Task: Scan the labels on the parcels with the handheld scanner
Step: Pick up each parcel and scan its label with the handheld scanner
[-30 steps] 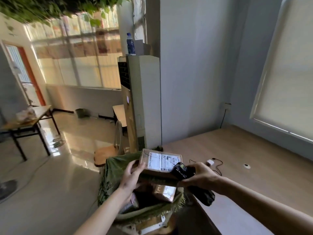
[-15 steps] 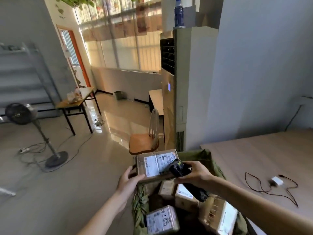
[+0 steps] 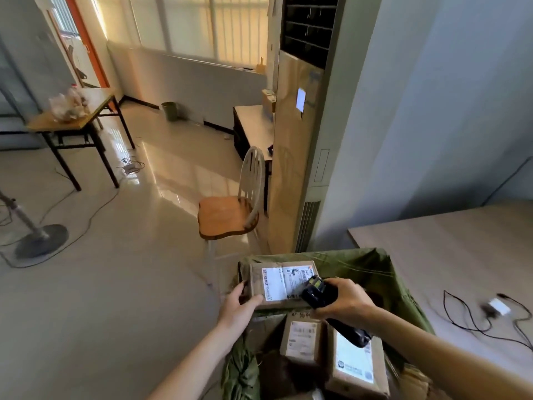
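My left hand (image 3: 239, 306) grips the near left edge of a brown cardboard parcel (image 3: 278, 282) with a white shipping label on top, held above an open green sack (image 3: 375, 272). My right hand (image 3: 344, 301) grips a black handheld scanner (image 3: 318, 291), its head over the right end of that label. Two more labelled parcels lie in the sack below: a small one (image 3: 301, 339) and a larger one (image 3: 356, 365).
A wooden table (image 3: 450, 249) stands to the right, with black cables and a white adapter (image 3: 497, 306) on it. A wooden chair (image 3: 227, 216) and a tall air-conditioner unit (image 3: 302, 125) stand just behind the sack. A fan base (image 3: 40, 239) and floor cables lie left.
The view has swung left and down, showing more of the sack's contents. Both hands keep their hold on the parcel and the scanner, which stays over the label.
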Available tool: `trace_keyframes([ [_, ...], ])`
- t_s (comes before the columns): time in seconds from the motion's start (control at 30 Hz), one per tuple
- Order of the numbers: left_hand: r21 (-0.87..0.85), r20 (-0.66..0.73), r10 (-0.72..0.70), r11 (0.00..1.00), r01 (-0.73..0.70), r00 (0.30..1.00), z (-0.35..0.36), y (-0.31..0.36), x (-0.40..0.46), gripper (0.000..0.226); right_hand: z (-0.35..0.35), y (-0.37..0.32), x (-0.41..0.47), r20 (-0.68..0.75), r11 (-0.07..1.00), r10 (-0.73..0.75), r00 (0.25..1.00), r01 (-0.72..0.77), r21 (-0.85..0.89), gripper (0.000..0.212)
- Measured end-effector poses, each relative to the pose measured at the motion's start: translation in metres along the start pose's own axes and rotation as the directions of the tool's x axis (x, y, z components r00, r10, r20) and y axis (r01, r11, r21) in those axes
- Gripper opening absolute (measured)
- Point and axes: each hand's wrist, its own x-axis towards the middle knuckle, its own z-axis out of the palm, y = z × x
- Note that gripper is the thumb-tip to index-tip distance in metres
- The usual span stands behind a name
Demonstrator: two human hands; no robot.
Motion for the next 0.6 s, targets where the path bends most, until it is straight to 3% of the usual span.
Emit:
trace_keyframes([
  [0.2, 0.285, -0.028, 0.014, 0.959, -0.006, 0.999, 0.006, -0.012, 0.047, 0.068, 0.011, 0.002, 0.039, -0.010, 0.999, 0.034, 0.999, -0.034, -0.040, 0.066],
  [0.37, 0.373, -0.002, 0.090, 0.924, -0.083, 0.996, -0.010, 0.005, 0.065, 0.058, -0.003, -0.003, 0.040, 0.001, 0.996, 0.018, 1.000, -0.018, -0.083, 0.071],
  [0.6, 0.381, 0.102, 0.314, 0.864, -0.328, 0.944, 0.005, 0.072, 0.066, 0.047, -0.063, 0.011, -0.003, -0.137, 0.987, 0.047, 0.989, -0.067, -0.144, 0.064],
])
